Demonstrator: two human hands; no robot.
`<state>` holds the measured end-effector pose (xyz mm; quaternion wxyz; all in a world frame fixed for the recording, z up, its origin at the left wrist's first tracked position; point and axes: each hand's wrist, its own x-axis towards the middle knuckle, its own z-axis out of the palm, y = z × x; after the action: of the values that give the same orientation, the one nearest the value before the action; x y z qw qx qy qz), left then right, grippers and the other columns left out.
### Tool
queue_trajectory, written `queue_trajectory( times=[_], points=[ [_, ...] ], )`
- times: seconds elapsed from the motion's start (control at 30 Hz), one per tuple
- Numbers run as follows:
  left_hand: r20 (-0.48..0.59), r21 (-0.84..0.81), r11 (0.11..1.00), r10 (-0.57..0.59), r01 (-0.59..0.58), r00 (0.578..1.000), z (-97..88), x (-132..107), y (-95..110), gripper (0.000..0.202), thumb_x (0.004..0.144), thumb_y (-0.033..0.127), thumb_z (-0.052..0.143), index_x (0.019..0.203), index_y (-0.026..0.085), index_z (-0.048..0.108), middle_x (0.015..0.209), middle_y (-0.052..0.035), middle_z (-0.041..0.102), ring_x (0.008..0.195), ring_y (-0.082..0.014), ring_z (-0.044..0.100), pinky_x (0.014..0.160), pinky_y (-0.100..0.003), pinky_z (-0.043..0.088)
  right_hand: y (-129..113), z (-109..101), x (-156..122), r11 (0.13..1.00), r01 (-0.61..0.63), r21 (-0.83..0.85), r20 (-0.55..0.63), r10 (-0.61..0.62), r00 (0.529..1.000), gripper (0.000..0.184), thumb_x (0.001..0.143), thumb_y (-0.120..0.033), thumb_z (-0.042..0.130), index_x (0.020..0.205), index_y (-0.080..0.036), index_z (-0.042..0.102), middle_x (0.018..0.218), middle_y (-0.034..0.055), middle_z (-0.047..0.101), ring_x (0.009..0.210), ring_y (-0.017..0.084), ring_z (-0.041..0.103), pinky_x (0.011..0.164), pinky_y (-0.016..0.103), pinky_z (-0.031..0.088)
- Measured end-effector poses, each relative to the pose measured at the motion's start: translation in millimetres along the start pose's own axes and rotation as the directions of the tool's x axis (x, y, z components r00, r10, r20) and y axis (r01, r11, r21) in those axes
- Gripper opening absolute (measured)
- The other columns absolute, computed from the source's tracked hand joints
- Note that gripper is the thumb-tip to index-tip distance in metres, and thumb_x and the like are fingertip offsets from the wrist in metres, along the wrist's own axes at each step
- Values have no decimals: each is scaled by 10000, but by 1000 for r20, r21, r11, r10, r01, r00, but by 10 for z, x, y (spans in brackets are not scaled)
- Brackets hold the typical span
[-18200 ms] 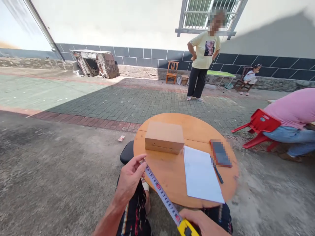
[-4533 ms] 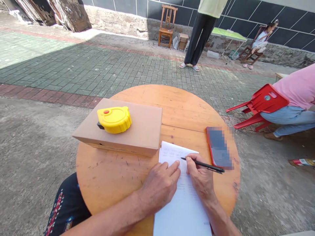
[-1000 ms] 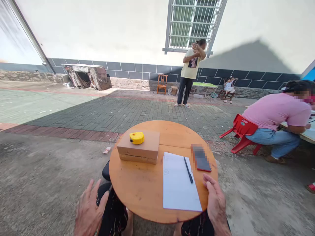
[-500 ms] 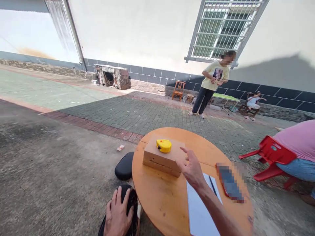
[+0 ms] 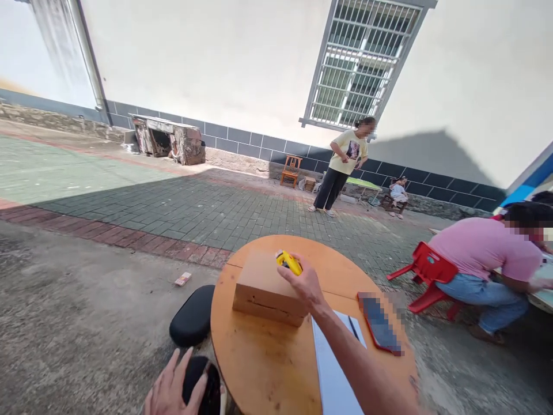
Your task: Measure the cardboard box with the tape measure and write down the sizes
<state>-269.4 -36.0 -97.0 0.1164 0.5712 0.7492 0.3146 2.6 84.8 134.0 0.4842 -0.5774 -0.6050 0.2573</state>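
My right hand (image 5: 305, 283) is closed around a yellow tape measure (image 5: 290, 263), over the right part of a brown cardboard box (image 5: 254, 282). The tape measure is tilted, and my fingers cover part of it. The box sits on a round wooden table (image 5: 254, 346). Below my right forearm lies white paper (image 5: 330, 357) with a dark pen (image 5: 353, 327) on it. My left hand (image 5: 173, 383) rests on my dark-clothed knee at the lower left, fingers spread and holding nothing.
A phone-like object with a red edge (image 5: 380, 323), its face blurred, lies at the table's right. A black stool seat (image 5: 192, 317) stands left of the table. A person in pink (image 5: 470, 248) sits on a red chair (image 5: 425, 268). Another person (image 5: 345, 161) stands near the wall.
My right hand has moved onto the tape measure, taken hold of it and tipped it up from lying on the box. The view has turned right, and my left hand stays on the knee.
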Motion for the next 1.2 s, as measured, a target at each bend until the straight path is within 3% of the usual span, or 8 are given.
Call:
queue_trajectory(
  times=[0.1, 0.2, 0.43, 0.57, 0.73, 0.87, 1.07, 1.2],
  points=[
    [-111, -261, 960, 73, -100, 991, -366, 401, 530, 593, 849, 547, 433, 1330, 208, 504, 1470, -138, 430, 1371, -324, 381, 1110, -524, 317, 38, -300, -48, 971, -84, 223, -79, 104, 991, 545, 768, -612, 603, 1120, -196, 617, 927, 34, 697, 823, 200, 643, 711, 304, 504],
    [-21, -537, 840, 74, -73, 997, -561, 888, 1100, 569, 865, 494, 492, 1352, 200, 481, 1485, -121, 420, 1403, -278, 337, 1155, -472, 265, 153, -494, -56, 902, -184, 391, -149, 259, 954, 558, 767, -652, 568, 1089, -198, 608, 959, 36, 684, 849, 199, 661, 654, 285, 521],
    [202, -727, 686, 214, 0, 956, -386, 1346, 1790, 489, 892, 458, 462, 1243, 143, 590, 1314, -127, 612, 1242, -280, 536, 1038, -422, 426, 407, -412, -206, 762, -275, 586, -174, 450, 876, 502, 688, -614, 680, 986, -214, 623, 927, 17, 676, 879, 202, 652, 607, 269, 536],
    [183, -771, 637, 249, -19, 951, -433, 1044, 1673, 506, 890, 397, 457, 1324, 144, 514, 1347, -107, 587, 1242, -250, 534, 1065, -396, 406, 405, -372, -501, 717, -255, 649, -142, 443, 885, 453, 713, -585, 675, 986, -226, 632, 938, 12, 700, 860, 200, 661, 610, 279, 552],
    [169, -816, 577, 188, 30, 968, -474, 389, 1196, 605, 859, 371, 547, 1412, 184, 391, 1421, -117, 513, 1274, -259, 515, 1043, -382, 442, 422, -418, -1127, 605, -218, 766, -122, 469, 875, 410, 744, -531, 684, 1016, -226, 645, 957, 19, 722, 849, 217, 680, 660, 319, 574],
    [166, -774, 624, 41, 105, 985, -361, -11, 1020, 674, 799, 473, 635, 1381, 198, 433, 1363, -114, 569, 1270, -289, 521, 1015, -372, 464, 492, -360, -1494, 505, -177, 845, -171, 568, 805, 438, 720, -508, 733, 1058, -243, 647, 1013, -1, 722, 883, 202, 668, 689, 310, 577],
    [123, -780, 617, -16, 107, 992, -304, 20, 1170, 731, 739, 514, 665, 1359, 188, 455, 1312, -118, 607, 1247, -314, 537, 1014, -405, 460, 540, -323, -1485, 523, -149, 839, -168, 511, 843, 477, 686, -508, 771, 1058, -230, 664, 926, -9, 727, 865, 199, 674, 738, 315, 565],
    [25, -660, 748, -74, 72, 997, -492, -82, 1091, 700, 765, 532, 616, 1374, 226, 454, 1367, -103, 560, 1251, -325, 522, 1058, -465, 409, 524, -587, -1605, 488, -170, 856, -125, 516, 847, 469, 731, -538, 732, 1065, -217, 662, 967, 33, 743, 865, 235, 694, 758, 360, 555]
  ],
)
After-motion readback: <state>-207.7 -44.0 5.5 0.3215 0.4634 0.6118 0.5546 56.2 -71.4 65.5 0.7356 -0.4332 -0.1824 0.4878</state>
